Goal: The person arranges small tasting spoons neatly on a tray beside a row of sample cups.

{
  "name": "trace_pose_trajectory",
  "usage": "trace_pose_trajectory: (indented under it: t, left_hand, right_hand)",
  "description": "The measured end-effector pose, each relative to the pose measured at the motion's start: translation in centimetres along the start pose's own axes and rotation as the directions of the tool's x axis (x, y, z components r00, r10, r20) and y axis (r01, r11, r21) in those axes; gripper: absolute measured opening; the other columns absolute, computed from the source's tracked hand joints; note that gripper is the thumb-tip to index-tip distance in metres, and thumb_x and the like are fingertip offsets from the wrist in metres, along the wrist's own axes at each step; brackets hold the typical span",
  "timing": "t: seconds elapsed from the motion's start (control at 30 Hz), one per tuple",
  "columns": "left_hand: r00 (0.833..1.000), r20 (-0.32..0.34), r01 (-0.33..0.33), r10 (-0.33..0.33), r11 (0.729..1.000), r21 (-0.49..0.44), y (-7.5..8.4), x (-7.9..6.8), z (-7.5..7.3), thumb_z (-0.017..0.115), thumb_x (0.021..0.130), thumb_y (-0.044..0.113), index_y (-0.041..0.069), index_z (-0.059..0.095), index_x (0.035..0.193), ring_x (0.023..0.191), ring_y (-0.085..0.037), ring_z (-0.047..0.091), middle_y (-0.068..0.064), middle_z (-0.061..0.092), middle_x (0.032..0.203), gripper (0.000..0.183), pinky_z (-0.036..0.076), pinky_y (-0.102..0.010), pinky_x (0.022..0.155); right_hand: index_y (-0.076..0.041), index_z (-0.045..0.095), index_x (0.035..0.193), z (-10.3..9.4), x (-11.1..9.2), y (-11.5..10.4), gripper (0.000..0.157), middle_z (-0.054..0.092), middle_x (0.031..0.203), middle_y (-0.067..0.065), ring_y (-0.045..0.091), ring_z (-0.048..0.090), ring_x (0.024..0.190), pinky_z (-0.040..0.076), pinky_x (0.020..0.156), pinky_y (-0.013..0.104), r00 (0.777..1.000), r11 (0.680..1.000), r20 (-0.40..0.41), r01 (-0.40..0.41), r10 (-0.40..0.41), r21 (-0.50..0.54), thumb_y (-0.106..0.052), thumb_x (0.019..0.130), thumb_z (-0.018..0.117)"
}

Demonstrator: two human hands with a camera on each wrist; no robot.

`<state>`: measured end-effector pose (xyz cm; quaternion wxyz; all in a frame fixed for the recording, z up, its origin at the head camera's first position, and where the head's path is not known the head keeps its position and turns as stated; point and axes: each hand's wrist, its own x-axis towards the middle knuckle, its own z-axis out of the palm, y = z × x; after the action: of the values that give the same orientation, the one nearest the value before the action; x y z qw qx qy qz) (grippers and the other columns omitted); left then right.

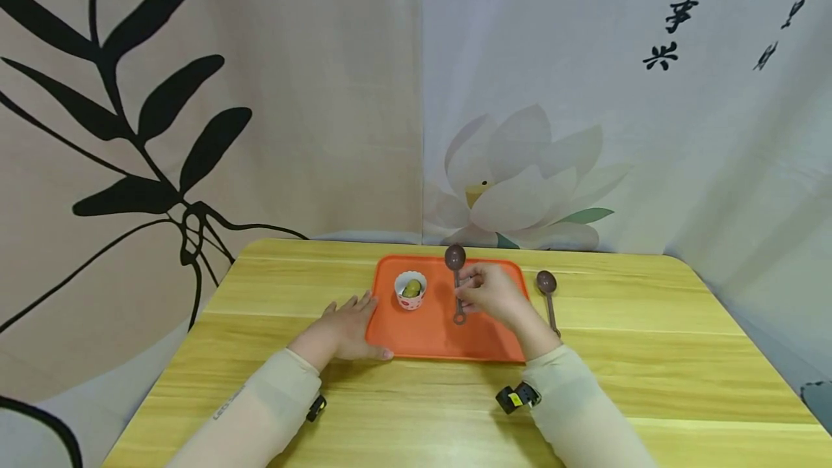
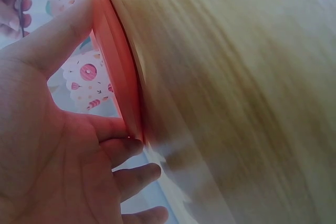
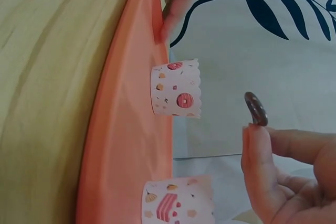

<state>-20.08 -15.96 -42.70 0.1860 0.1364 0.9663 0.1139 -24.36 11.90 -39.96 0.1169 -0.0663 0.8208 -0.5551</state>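
One spoon is held above the tray, its bowl pointing away from the person and its ringed end toward them. The grip of the right hand is clamped on it: thumb and fingers pinch the thin handle between them, coming in from the right. In the right wrist view the fingertips meet on a brown part of the spoon, and the hand is clear of the tray.

The left hand has its grip apart, fingers spread and fairly straight. Its fingers touch the left edge of the tray while the thumb lies at the near edge, by the corner; it holds nothing.

Two printed paper cups stand upright on the tray. The left cup has a greenish piece inside; the right cup shows in the wrist views, but its contents cannot be made out.

Just right of the tray, another spoon lies on the yellow wooden surface, near the right forearm. Beyond hangs a pale curtain printed with dark leaves, a lotus and black characters.
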Motion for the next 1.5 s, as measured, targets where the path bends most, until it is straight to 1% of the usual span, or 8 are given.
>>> trace_pose_trajectory:
  t: [0.2,0.43,0.67,0.8,0.93,1.17,1.37,1.5]
  left_hand:
    - [1.0,0.004,-0.002,0.002,1.0,0.001,-0.1,0.0,0.1,0.071,0.08,0.066,0.0,0.023,0.158,0.149,-0.042,0.02,-0.016,0.02,0.165,0.113,0.015,-0.065,0.116]
    - [1.0,0.002,-0.005,0.005,1.0,0.01,-0.1,0.0,0.0,0.071,0.08,0.067,0.0,0.023,0.158,0.149,-0.042,0.02,-0.016,0.02,0.165,0.113,0.015,-0.065,0.116]
    - [1.0,0.003,-0.004,0.004,1.0,0.012,-0.1,-0.1,0.2,0.071,0.08,0.067,-0.001,0.023,0.158,0.149,-0.042,0.021,-0.016,0.02,0.165,0.113,0.016,-0.064,0.116]
    - [1.0,0.005,-0.007,0.007,1.0,0.004,-0.1,-0.1,0.2,0.071,0.081,0.067,-0.001,0.023,0.157,0.149,-0.042,0.021,-0.017,0.02,0.164,0.113,0.016,-0.064,0.116]
    - [1.0,0.008,-0.006,0.006,1.0,-0.002,-0.2,0.0,0.3,0.071,0.081,0.067,-0.001,0.023,0.158,0.149,-0.042,0.021,-0.017,0.02,0.165,0.113,0.015,-0.065,0.116]
    - [1.0,0.006,-0.006,0.006,1.0,0.001,-0.4,0.5,0.4,0.069,0.081,0.069,0.001,0.021,0.159,0.15,-0.042,0.019,-0.015,0.018,0.165,0.114,0.014,-0.064,0.116]
    - [1.0,0.005,-0.01,0.01,1.0,-0.001,-0.4,0.5,0.4,0.069,0.081,0.068,0.0,0.022,0.158,0.149,-0.043,0.019,-0.016,0.019,0.165,0.113,0.014,-0.065,0.116]
    - [1.0,0.001,-0.007,0.007,1.0,-0.002,-0.3,0.4,0.3,0.069,0.081,0.068,0.0,0.023,0.158,0.149,-0.042,0.019,-0.016,0.019,0.165,0.113,0.014,-0.065,0.116]
  right_hand:
    - [0.007,0.061,0.117,0.7,0.2,0.3,0.024,0.067,0.094,0.016,0.021,0.07,0.073,0.061,0.067,0.036,1.0,1.0,0.02,-0.01,0.01,0.009,0.004,0.093,0.063]
    - [0.006,0.061,0.118,1.8,0.3,0.6,0.026,0.066,0.091,0.015,0.022,0.07,0.07,0.061,0.067,0.037,0.999,0.998,0.027,-0.04,0.041,-0.045,0.001,0.094,0.065]
    - [0.006,0.062,0.111,2.6,0.5,0.7,0.021,0.066,0.087,0.015,0.021,0.069,0.065,0.06,0.063,0.036,0.997,0.994,0.016,-0.077,0.078,-0.081,0.003,0.091,0.069]
    - [0.007,0.062,0.108,2.9,0.4,0.8,0.02,0.065,0.085,0.016,0.023,0.069,0.063,0.06,0.061,0.036,0.996,0.992,0.032,-0.08,0.083,-0.093,0.006,0.089,0.069]
    - [0.007,0.061,0.11,3.3,0.3,0.8,0.021,0.064,0.087,0.015,0.023,0.068,0.065,0.061,0.064,0.037,0.993,0.988,0.051,-0.102,0.108,-0.117,0.007,0.089,0.068]
    - [0.006,0.06,0.111,3.8,0.4,0.8,0.022,0.064,0.087,0.014,0.022,0.067,0.065,0.06,0.062,0.034,0.991,0.978,0.035,-0.122,0.13,-0.169,0.005,0.09,0.068]
    - [0.006,0.061,0.108,4.3,0.5,0.9,0.02,0.065,0.081,0.012,0.019,0.068,0.061,0.059,0.059,0.031,0.992,0.962,0.043,-0.106,0.12,-0.252,0.005,0.09,0.069]
    - [0.004,0.061,0.104,4.7,0.6,0.9,0.017,0.064,0.077,0.011,0.018,0.067,0.06,0.058,0.058,0.029,0.991,0.952,0.051,-0.104,0.124,-0.289,0.005,0.089,0.069]
